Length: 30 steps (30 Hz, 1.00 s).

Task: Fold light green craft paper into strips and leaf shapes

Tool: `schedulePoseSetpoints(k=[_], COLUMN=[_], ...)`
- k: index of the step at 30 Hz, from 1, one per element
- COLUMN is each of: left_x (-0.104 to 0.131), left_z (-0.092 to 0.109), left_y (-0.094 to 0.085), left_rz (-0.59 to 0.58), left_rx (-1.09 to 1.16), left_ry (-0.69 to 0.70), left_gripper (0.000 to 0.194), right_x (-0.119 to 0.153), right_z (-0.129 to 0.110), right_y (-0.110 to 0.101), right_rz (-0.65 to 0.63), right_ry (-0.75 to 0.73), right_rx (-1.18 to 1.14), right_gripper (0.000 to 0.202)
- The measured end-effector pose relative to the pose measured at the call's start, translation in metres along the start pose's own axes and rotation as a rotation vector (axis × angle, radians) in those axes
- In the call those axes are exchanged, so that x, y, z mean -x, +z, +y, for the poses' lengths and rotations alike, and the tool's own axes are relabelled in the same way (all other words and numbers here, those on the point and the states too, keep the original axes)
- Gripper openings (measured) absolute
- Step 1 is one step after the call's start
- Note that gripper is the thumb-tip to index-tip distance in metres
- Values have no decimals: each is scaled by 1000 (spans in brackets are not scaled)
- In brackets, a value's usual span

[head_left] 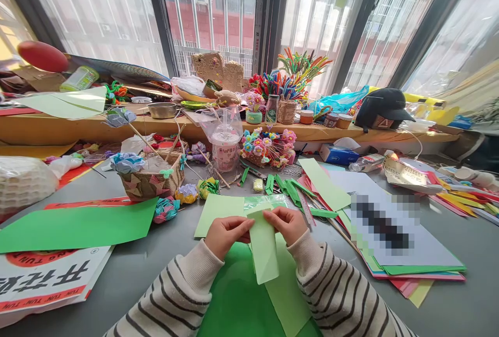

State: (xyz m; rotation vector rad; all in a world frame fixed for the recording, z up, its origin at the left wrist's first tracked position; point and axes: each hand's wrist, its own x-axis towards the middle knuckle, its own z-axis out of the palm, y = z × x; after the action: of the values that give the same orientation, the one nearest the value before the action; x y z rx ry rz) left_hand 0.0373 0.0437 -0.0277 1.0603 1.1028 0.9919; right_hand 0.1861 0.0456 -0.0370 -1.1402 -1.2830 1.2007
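My left hand point(229, 234) pinches the upper left edge of a folded light green paper strip point(265, 254). On its upper right edge, my right hand point(287, 223) pinches the same strip between thumb and fingers. The strip hangs upright between both hands, its lower end toward me. Beneath it lie a light green sheet point(290, 300) and a dark green sheet point(234, 285) on the grey table. Another light green piece point(220, 209) lies just beyond my left hand. Folded green paper pieces point(292, 191) are scattered beyond my right hand.
A basket with paper flowers point(152, 181) stands left of centre, near a lidded cup point(226, 150). Stacked paper point(421, 243) lies at right, beside scissors and a ruler point(307, 209). A green sheet point(81, 225) and a printed bag point(47, 280) lie at left. A cluttered ledge point(195, 126) runs behind.
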Motion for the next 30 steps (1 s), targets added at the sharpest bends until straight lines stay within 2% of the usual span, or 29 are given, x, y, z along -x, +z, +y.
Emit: schedulePoseSetpoints(k=[3,5,19,26,30], left_x=[-1,-1,-3,-5,-4], left_z=[0,1,1,1,4], left_y=[-4,-5,-7,-6,-9], left_rz=[25,53,60,88,10], left_rx=[27,41,0,15,-55], left_ry=[34,43,26,28,27], left_gripper=[17,16,22,22,23], right_x=[0,1,-2,-3,-2], right_z=[3,5,8,6,5], right_y=[1,1,1,-1,-2], right_rz=[-113,-138,-96,-64,-126], right_ry=[22,45,160,154,190], right_rx=[5,42,63,140,188], right_gripper=[24,26,29,32,31])
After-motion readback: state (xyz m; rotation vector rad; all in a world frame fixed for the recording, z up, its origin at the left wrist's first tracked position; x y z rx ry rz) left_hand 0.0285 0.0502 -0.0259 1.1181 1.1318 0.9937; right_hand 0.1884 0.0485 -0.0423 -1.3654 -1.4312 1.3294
